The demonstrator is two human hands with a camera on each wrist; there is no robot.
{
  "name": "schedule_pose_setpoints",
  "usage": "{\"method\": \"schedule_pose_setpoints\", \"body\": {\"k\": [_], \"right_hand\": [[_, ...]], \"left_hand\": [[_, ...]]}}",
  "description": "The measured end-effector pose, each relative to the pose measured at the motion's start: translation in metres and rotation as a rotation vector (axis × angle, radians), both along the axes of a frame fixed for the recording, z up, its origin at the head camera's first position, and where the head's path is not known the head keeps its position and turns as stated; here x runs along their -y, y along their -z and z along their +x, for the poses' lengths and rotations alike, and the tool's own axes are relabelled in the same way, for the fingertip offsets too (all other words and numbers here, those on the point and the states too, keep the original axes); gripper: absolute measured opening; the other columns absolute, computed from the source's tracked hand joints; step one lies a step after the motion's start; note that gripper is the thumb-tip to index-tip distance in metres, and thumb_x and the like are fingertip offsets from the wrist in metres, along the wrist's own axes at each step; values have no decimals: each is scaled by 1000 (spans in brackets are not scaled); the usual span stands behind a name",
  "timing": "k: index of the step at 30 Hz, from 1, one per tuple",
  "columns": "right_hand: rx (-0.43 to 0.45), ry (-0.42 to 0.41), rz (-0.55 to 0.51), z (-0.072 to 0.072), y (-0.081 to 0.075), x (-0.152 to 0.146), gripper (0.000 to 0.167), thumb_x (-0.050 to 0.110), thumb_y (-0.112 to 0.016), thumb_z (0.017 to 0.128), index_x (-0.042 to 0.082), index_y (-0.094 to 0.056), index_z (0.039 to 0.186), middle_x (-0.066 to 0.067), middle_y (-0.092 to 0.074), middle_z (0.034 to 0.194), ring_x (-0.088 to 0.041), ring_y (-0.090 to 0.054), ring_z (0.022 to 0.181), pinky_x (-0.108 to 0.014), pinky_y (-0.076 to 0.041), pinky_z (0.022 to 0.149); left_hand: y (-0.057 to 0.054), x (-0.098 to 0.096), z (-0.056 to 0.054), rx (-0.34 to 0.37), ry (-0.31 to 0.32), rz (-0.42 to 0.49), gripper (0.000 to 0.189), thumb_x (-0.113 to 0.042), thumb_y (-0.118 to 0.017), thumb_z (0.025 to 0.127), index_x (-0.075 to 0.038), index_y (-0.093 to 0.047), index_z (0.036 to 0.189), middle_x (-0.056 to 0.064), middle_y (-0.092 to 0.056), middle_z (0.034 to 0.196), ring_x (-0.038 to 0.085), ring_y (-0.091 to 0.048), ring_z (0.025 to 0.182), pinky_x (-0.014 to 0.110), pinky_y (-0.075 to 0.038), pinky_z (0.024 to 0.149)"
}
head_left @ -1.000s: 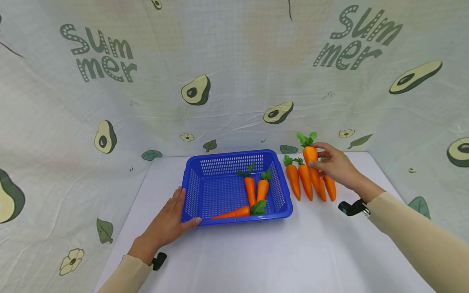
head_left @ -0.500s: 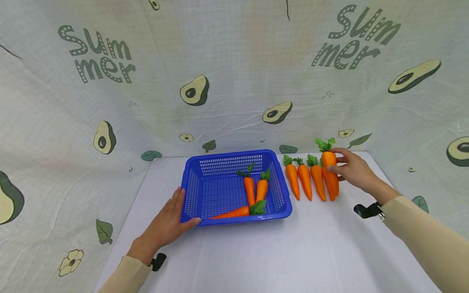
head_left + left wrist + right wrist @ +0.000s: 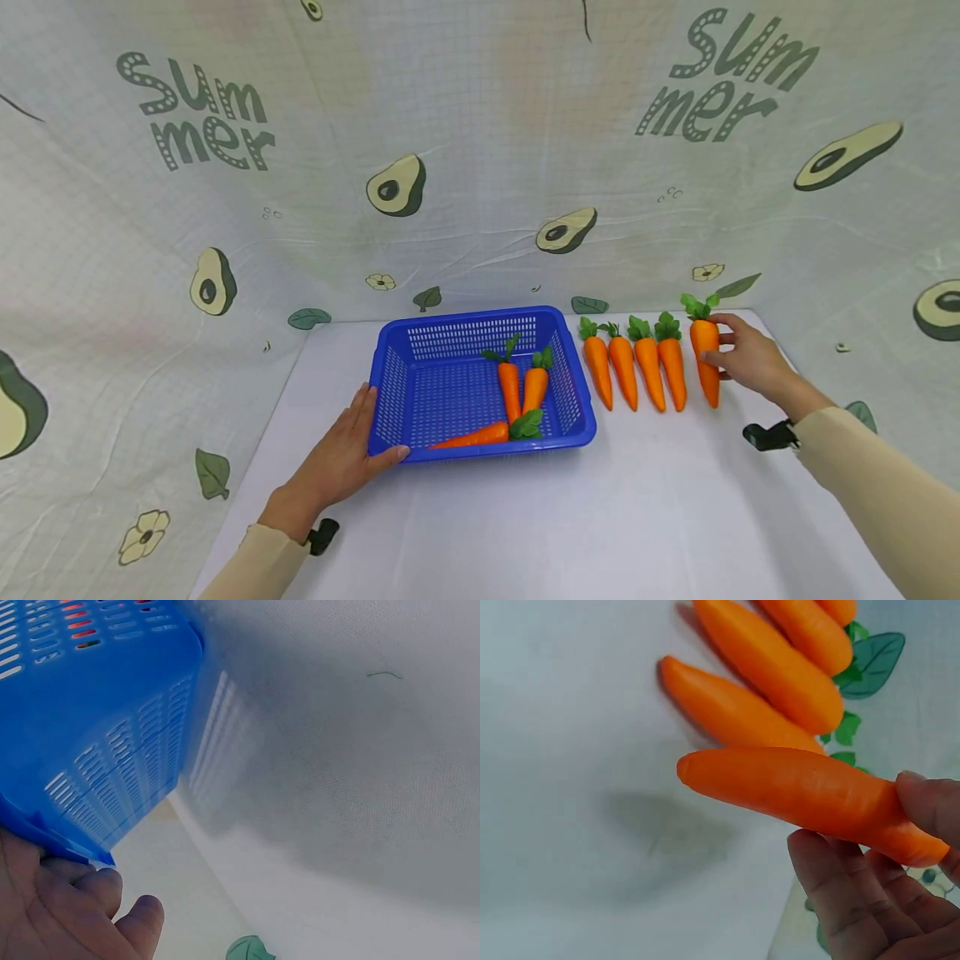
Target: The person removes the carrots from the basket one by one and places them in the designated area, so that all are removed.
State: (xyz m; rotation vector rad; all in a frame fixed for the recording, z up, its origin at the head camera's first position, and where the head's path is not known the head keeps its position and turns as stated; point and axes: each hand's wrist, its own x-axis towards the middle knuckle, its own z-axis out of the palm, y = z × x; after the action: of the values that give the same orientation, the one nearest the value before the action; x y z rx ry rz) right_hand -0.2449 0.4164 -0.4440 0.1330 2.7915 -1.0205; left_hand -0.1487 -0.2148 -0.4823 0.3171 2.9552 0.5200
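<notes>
My right hand (image 3: 753,360) holds an orange carrot (image 3: 705,354) with a green top, at the right end of a row of carrots. In the right wrist view, the thumb lies on one side of this carrot (image 3: 795,784) and the fingers (image 3: 855,900) on the other; its tip hangs over its shadow on the table. My left hand (image 3: 339,450) rests at the near left corner of a blue plastic basket (image 3: 483,450), fingers extended along its left side, thumb on the front rim. Inside the basket lie three carrots, one of them (image 3: 476,435) along the front wall.
Several carrots (image 3: 647,367) lie side by side on the white table (image 3: 525,533), between the basket and my right hand, green tops toward the back. A cloth (image 3: 480,167) printed with avocados and lettering stands behind the table and along its sides.
My right hand has moved right with the carrot, from over the row to beyond its right end, and lower. The left hand and the basket have stayed in place.
</notes>
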Motion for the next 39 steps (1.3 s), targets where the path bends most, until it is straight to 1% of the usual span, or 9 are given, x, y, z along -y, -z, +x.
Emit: {"method": "schedule_pose_setpoints", "body": {"k": [3,10,16,20,25,32,39], "right_hand": [[12,19,8,-2,6,-6,79,13,-65,103,-7,-16,163,-49,-35,146,-57,-63,113,-53,-64,84],[50,51,0,-9,25,-19,79,12,-64,103,-8,-16,162,-49,-36,145,-56,-64,111,-46,-66,78],[82,60,-14,-16,38,-22,82,12,-66,101,-7,-16,163,-48,-37,144,-52,-65,110,-44,-67,78],[86,57,-11,-17,42,-20,82,13,-65,101,-7,-16,163,-48,-37,145,-53,-64,112,-44,-66,79],[96,60,-3,-18,45,-18,82,14,-65,101,-7,-16,164,-49,-38,146,-53,-64,114,-45,-66,80],[101,68,-1,-21,50,-19,82,16,-66,101,-8,-18,163,-49,-40,145,-50,-67,109,-43,-66,79],[114,65,12,-24,54,-22,79,16,-66,102,-10,-19,161,-48,-40,144,-48,-67,107,-43,-66,79]], "left_hand": [[1,0,0,-1,-4,3,122,-83,-52,92,-5,0,170,19,0,178,50,-20,159,67,-26,125],[2,0,0,-5,-4,7,120,-79,-55,93,-5,0,170,19,-1,178,50,-20,159,67,-28,124],[2,0,0,2,-9,14,119,-78,-57,93,-6,1,170,19,0,178,50,-19,159,68,-27,124],[2,0,-1,5,-9,15,121,-82,-53,92,-7,1,170,18,0,178,49,-19,160,68,-28,124],[2,-1,0,13,-11,21,121,-82,-53,92,-7,2,170,18,1,178,49,-19,160,67,-27,124],[0,-1,1,12,-13,21,120,-80,-54,93,-6,2,170,19,0,178,49,-19,160,67,-27,124],[0,-1,1,22,-17,22,120,-81,-54,93,-7,3,170,18,1,178,49,-18,160,67,-28,124]]}}
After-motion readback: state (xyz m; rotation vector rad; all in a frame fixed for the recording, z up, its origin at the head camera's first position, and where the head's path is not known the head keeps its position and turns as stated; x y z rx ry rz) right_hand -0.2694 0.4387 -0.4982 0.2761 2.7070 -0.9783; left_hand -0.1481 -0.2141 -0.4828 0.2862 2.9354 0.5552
